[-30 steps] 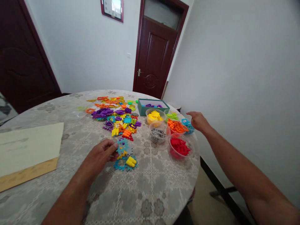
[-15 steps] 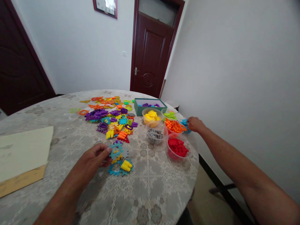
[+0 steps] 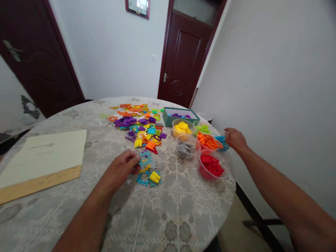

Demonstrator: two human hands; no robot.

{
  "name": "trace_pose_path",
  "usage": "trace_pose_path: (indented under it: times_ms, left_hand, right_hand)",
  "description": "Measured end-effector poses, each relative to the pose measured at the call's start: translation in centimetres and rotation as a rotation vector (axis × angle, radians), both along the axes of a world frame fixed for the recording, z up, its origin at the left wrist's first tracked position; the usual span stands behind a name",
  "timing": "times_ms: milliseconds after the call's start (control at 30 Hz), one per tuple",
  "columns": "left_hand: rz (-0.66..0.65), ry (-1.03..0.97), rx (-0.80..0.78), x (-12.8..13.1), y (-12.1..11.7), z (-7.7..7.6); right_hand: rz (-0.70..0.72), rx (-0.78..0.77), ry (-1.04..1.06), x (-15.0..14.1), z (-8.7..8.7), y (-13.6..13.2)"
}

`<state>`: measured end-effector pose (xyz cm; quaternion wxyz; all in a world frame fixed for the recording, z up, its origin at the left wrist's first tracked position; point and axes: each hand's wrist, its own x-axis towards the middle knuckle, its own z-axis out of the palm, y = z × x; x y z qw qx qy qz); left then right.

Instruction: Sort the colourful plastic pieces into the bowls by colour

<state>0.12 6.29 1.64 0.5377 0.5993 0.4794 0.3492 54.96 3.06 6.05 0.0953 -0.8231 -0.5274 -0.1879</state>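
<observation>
My left hand (image 3: 125,166) pinches a light-blue plastic gear-edged piece (image 3: 145,158) between thumb and fingers, close to the table top. Just below it lie a blue ring-shaped gear piece (image 3: 143,179) and a yellow double-cylinder piece (image 3: 154,177). On the far right, my right hand (image 3: 236,138) is at the outer edge of the bowl of blue pieces (image 3: 222,142), its fingers closed together. Whatever sits in those fingertips is too small to make out. Bowls of orange pieces (image 3: 208,140) and red pieces (image 3: 210,165) stand beside the blue one.
Bowls of yellow (image 3: 182,128), grey (image 3: 186,147) and lime-green pieces (image 3: 202,128) stand near a green box (image 3: 168,120) holding purple pieces. A mixed heap of coloured pieces (image 3: 141,127) spreads across the table's middle. Cream paper on cardboard (image 3: 49,154) lies at left.
My right hand went down from above the blue bowl into it, and is now slightly raised at its outer edge with fingers closed. My left hand keeps the light-blue piece. The view has swung.
</observation>
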Motion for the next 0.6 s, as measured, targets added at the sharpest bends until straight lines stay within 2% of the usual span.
trace_pose_path:
  times_ms: [100,133,200,300,400,500,600]
  left_hand:
    - [-0.005,-0.034,-0.009,0.3,-0.3,0.1]
    - [-0.001,-0.043,-0.019,0.4,-0.3,0.1]
    - [0.006,-0.045,-0.03,0.4,-0.3,0.1]
    - [-0.04,-0.029,-0.033,0.3,-0.5,0.1]
    - [-0.215,-0.04,-0.024,0.2,-0.8,0.4]
    - [-0.387,-0.033,0.014,0.2,-1.1,0.6]
    - [-0.443,0.032,0.06,0.3,-1.1,0.6]
  right_hand:
    - [0.189,0.218,-0.002,-4.1,0.6,-0.6]
    - [0.282,0.28,0.031,-6.2,0.8,-1.1]
    - [0.467,0.31,0.155,-11.3,1.0,-2.4]
    - [0.672,0.221,0.406,-20.1,0.7,-4.7]
    - [0.809,0.051,0.695,-27.4,-0.7,-6.0]
    - [0.842,-0.049,0.883,-31.7,-2.6,-5.9]
    - [0.842,-0.066,0.918,-33.2,-3.7,-5.7]
